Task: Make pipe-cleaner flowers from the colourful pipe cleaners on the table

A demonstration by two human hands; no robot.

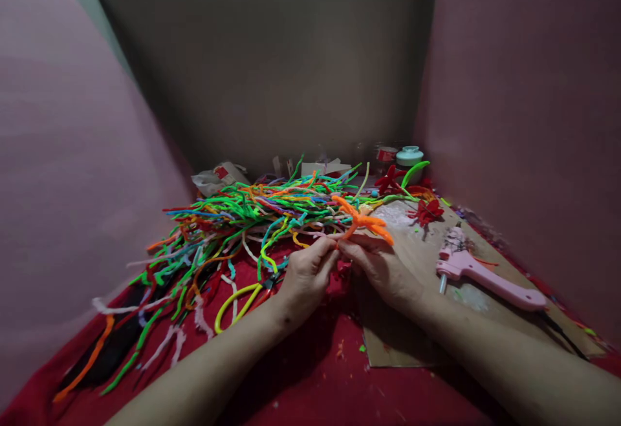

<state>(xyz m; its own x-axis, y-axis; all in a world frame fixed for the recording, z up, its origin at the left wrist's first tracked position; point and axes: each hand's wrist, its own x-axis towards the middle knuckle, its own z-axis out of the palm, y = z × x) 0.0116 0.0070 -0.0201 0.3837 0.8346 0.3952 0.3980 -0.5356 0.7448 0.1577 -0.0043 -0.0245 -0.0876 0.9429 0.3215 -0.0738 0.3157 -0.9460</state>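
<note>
An orange pipe-cleaner flower (361,220) with several fuzzy petals stands up between my hands. My left hand (310,271) is closed, its thumb and finger pinching the flower's base from the left. From the right, my right hand (376,261) pinches the same base, fingers curled. The thumbs nearly meet there, and the exact grip point is partly hidden. Just behind my hands lies a large heap of pipe cleaners (252,206) in green, orange, blue, pink and white. Yellow-handled scissors (237,303) rest by my left wrist, their blades partly covered.
A pink hot glue gun (490,277) lies on a cardboard sheet (392,342) at the right, its cord trailing off. A red pipe-cleaner flower (427,211) sits farther back. Beyond it stands a jar with a light-blue lid (410,154). Red cloth (301,374) covers the table; pink walls flank it.
</note>
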